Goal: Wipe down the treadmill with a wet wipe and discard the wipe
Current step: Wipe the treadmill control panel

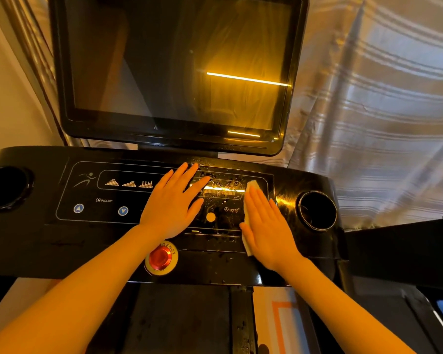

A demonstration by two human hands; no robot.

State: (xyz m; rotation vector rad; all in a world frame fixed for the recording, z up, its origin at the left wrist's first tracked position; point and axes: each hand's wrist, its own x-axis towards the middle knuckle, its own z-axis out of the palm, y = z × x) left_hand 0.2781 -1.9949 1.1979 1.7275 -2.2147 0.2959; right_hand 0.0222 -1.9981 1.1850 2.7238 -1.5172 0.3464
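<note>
right hand (266,226) flat on wipe (251,186) (console's right edge)

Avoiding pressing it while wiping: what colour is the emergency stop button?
Red round emergency stop button on a yellow base, seen in the head view.

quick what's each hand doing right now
Left hand: open, flat on the console panel, holding nothing.
Right hand: open, straight fingers pressing the wet wipe against the panel.

Head camera, one wide view
It looks forward and down from close above the console (164,241), with the screen (174,62) facing it beyond.
</note>
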